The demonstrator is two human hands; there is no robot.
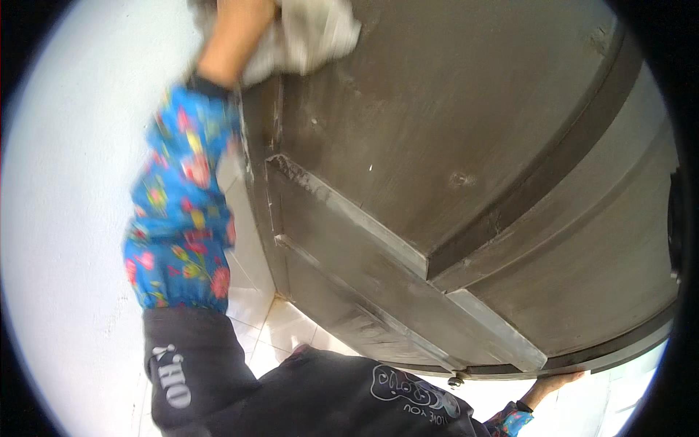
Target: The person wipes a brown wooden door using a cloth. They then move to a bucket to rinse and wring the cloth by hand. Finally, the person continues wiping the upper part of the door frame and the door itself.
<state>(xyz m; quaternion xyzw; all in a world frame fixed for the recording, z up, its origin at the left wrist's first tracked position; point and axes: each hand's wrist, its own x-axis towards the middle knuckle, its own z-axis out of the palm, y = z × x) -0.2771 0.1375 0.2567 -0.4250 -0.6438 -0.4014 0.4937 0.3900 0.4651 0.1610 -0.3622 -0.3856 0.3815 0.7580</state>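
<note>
My left hand [246, 18], partly cut off by the upper edge of the picture, is closed on a pale grey cloth [313, 33]. It presses the cloth to the upper part of a brown panelled wooden door [408, 109]; both are blurred by motion. A blue floral sleeve cover [186, 211] covers that forearm. At the lower right, my right hand [555, 383] grips the door's edge, its fingers partly hidden there. Pale dusty streaks run along the door's raised mouldings [349, 211].
A white wall [73, 182] stands close on the left. White floor tiles [287, 328] show below the door. A small round metal fitting [456, 382] sticks out at the door's edge, and a black fitting [675, 226] sits at the far right.
</note>
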